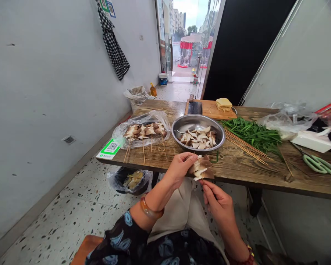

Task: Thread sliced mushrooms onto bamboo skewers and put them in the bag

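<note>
My left hand [181,167] pinches the upper left side of several mushroom pieces [200,167] threaded on a skewer, held just off the table's front edge. Below them, the fingers of my right hand [217,200] close around the skewer's lower end; most of the stick is hidden by that hand. Behind the hands stands a steel bowl [176,141] with loose mushroom slices [200,138] in it. To its left, finished-looking mushroom skewers [146,130] lie on a clear plastic bag [121,132], their sticks pointing toward me.
On the wooden table [165,162], bare skewers [245,147] lie beside green chives [256,134]. A cleaver [195,108] and stacked tofu sheets [223,104] rest on a cutting board [208,109]. Scissors [320,163] lie at right. A lined bin [129,180] stands underneath.
</note>
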The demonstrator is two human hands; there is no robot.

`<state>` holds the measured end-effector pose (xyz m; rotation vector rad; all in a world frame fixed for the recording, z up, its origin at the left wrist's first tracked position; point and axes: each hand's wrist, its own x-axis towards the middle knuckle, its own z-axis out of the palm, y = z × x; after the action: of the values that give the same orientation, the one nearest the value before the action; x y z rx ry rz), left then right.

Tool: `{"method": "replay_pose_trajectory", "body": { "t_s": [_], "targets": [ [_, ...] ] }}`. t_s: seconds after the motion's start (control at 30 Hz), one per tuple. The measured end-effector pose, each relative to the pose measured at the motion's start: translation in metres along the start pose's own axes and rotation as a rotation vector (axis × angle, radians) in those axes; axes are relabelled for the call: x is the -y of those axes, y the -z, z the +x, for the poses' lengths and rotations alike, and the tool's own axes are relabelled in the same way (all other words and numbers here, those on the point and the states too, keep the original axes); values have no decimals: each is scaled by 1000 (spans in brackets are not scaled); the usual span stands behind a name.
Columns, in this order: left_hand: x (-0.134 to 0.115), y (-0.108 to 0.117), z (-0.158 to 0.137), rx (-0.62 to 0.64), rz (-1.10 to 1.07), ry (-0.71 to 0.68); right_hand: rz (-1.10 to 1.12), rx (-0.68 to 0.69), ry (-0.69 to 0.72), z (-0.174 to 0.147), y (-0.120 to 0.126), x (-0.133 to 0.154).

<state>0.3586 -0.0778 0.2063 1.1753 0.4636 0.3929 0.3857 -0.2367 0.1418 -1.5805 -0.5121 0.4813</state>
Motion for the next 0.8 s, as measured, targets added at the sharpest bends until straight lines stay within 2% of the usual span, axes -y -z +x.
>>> {"method": "replay_pose_trajectory", "body": {
  "t_s": [0.27, 0.8],
  "targets": [
    [8, -6, -4, -29, 6, -17, -37, -93, 59, -1, -1, -4],
    [10, -12, -12, -58, 8, -36, -146, -160, 160, -2, -4, -3]
  ]
}}
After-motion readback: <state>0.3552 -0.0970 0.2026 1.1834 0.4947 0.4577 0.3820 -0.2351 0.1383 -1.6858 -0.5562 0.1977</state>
